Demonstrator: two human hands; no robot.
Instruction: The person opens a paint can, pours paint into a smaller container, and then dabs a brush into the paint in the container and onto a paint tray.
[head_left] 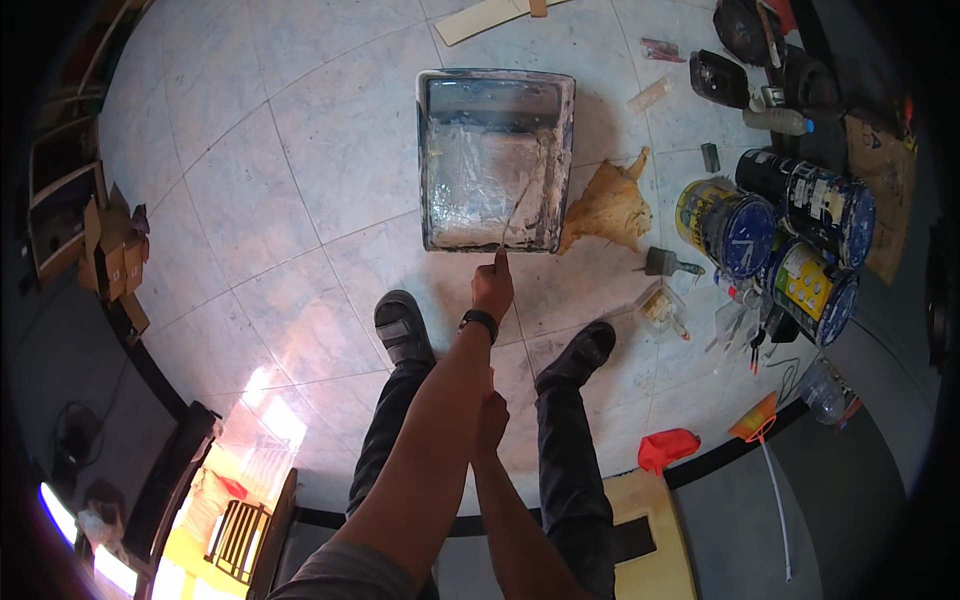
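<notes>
Below the frame's center, the right hand (pixel 490 422) curls beside a reddish thing (pixel 491 377); whether it grips that, I cannot tell. At center, the left hand (pixel 492 288) meets the near rim of the tray (pixel 423 165), its hold unclear. The tray lies upper center, a tan cloth (pixel 610 207) at its right.

Glare blazes at my lower left, bleaching the floor tiles (pixel 264 352); edges bend, corners sink into black.
</notes>
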